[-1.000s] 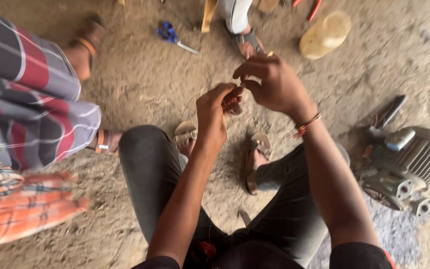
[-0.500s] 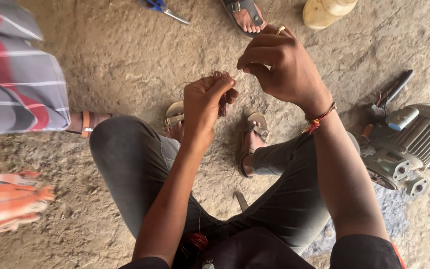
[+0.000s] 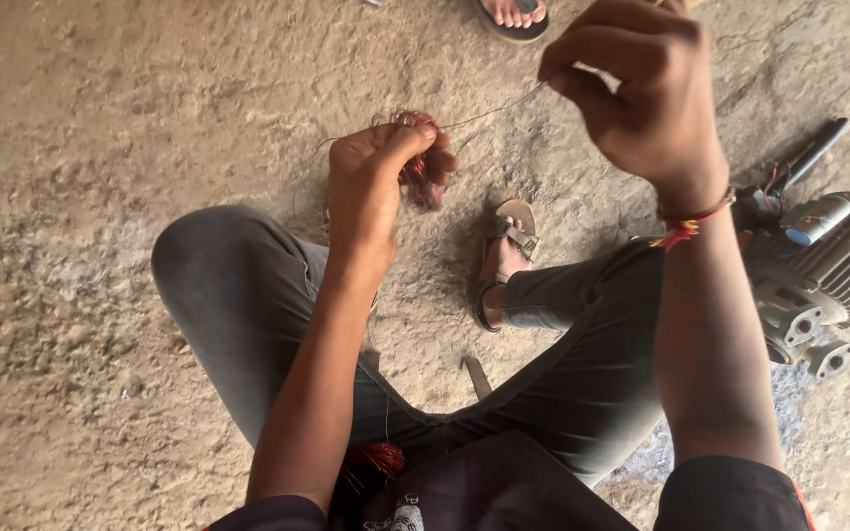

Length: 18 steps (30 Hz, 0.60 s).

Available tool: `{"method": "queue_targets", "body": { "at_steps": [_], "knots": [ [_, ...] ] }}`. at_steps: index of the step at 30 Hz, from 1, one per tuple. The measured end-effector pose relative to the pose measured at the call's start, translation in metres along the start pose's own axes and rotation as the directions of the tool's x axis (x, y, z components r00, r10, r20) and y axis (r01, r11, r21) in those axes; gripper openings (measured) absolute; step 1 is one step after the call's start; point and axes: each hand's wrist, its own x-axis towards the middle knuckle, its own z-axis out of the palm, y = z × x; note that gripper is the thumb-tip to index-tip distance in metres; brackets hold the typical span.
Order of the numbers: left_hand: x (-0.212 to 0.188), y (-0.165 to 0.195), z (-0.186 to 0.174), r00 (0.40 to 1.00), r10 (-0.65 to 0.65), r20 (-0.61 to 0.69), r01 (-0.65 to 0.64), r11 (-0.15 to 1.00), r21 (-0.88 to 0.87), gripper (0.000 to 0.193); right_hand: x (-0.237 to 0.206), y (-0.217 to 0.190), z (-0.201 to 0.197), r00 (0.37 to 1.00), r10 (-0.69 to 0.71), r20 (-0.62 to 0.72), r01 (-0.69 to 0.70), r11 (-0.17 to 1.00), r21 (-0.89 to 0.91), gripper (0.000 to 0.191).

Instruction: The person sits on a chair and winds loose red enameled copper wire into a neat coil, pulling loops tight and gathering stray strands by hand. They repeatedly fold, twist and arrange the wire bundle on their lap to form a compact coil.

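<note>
The left hand (image 3: 371, 187) holds a small tangled bundle of reddish wire (image 3: 423, 162) low over the dirt floor (image 3: 100, 197), its fingers pressed together around the clump so the loops cannot spring loose. From the bundle a single thin strand (image 3: 494, 110) runs up and to the right to the right hand (image 3: 641, 88), whose fingers pinch its far end between thumb and forefinger. The right hand is raised and held apart from the left, which keeps the strand taut and straight, away from the tangle.

The person sits low with knees spread in grey trousers (image 3: 238, 295), so both hands work in the open space between the legs, above a sandalled foot (image 3: 504, 261). More red wire (image 3: 376, 460) shows near the lap.

On the right, on the floor, lies a grey electric motor (image 3: 828, 275) with a ribbed casing. No box, jar or other container appears. At the far edge another person's sandalled foot (image 3: 514, 15) shows.
</note>
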Motion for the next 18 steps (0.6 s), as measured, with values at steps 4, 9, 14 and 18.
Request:
{"method": "queue_targets", "body": {
  "at_steps": [4,9,14,18],
  "knots": [
    [0.002,-0.006,-0.003,0.998,0.067,0.009,-0.066,0.994,-0.082,0.02,0.013,-0.017,-0.003,0.998,-0.053,0.047,0.056,0.996,-0.075,0.011],
    [0.001,-0.01,-0.004,0.992,0.065,0.11,-0.057,0.996,-0.073,0.026,0.026,-0.041,0.016,0.97,-0.224,0.096,0.229,0.972,-0.053,0.018],
    [-0.003,-0.01,-0.003,0.98,0.102,0.168,-0.088,0.992,-0.087,0.027,0.018,-0.045,0.026,0.987,0.006,0.159,-0.04,0.976,0.214,0.021],
    [-0.005,-0.009,-0.003,0.974,0.092,0.205,-0.079,0.995,-0.067,0.027,0.019,-0.045,0.027,0.985,0.004,0.174,-0.039,0.979,0.198,0.025]
  ]
}}
